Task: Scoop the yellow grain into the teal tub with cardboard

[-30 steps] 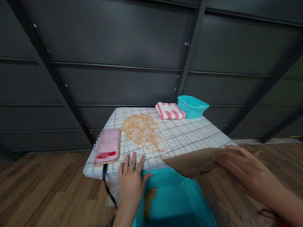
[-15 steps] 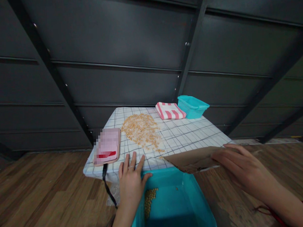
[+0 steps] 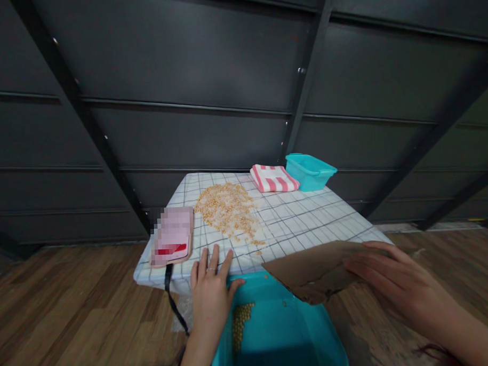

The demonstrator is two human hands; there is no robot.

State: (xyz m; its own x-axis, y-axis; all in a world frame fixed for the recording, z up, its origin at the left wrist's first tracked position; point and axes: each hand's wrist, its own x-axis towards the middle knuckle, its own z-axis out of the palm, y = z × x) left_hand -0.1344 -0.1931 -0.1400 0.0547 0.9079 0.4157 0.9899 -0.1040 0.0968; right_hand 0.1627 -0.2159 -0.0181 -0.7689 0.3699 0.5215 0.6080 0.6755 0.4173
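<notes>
A piece of brown cardboard (image 3: 315, 268) is gripped at its right end by my right hand (image 3: 395, 276); its lower edge hangs over the teal bin (image 3: 281, 326) below the table's front edge. My left hand (image 3: 211, 291) lies with fingers spread on the tablecloth edge, its thumb against the bin's rim. Inside the bin, round yellowish beans (image 3: 241, 324) are gathered along the left side. A heap of yellow beans mixed with white grains (image 3: 226, 207) is spread over the table, with a few strays trailing towards the front.
The table wears a white checked cloth (image 3: 309, 223). A pink phone-like device (image 3: 176, 233) with a black strap lies at the left edge. At the back are a folded pink-and-white striped cloth (image 3: 275, 179) and a small teal basket (image 3: 311, 172). Dark panels (image 3: 194, 131) rise behind.
My right hand has brought the cardboard down and towards me, off the table edge and over the bin. A few strays near the edge have shifted. My left hand has stayed put.
</notes>
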